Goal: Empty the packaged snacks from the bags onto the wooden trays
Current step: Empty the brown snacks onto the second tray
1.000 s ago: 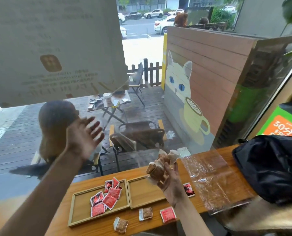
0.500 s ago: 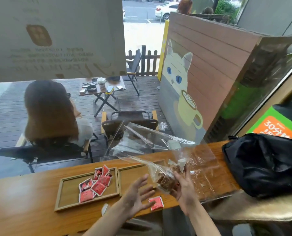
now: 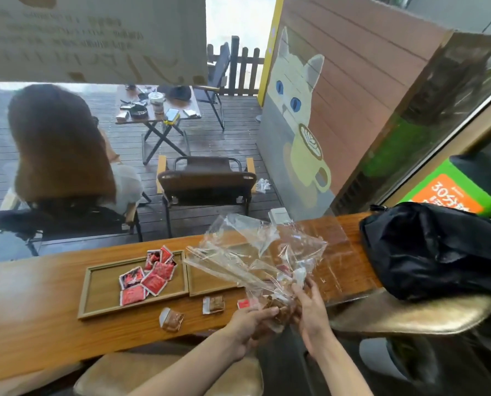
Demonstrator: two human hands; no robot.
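Observation:
My left hand [image 3: 250,320] and my right hand [image 3: 310,305] both grip the lower end of a clear plastic bag [image 3: 255,252], where brown wrapped snacks [image 3: 278,305] bunch together. The bag's open end fans out above the right wooden tray [image 3: 210,281]. The left wooden tray [image 3: 101,292] holds several red snack packets [image 3: 150,277]. Two brown packets [image 3: 171,318] [image 3: 213,304] and a red packet [image 3: 243,303] lie on the counter in front of the trays.
The wooden counter [image 3: 38,318] runs along a window. A black bag [image 3: 436,250] sits on its right end, with another clear bag [image 3: 333,252] flat beside it. Cushioned stools [image 3: 410,315] stand below. Outside, a person [image 3: 64,150] sits on a chair.
My left hand came down from up high and took hold of the bag's lower end beside my right hand. The view tilted down toward the counter.

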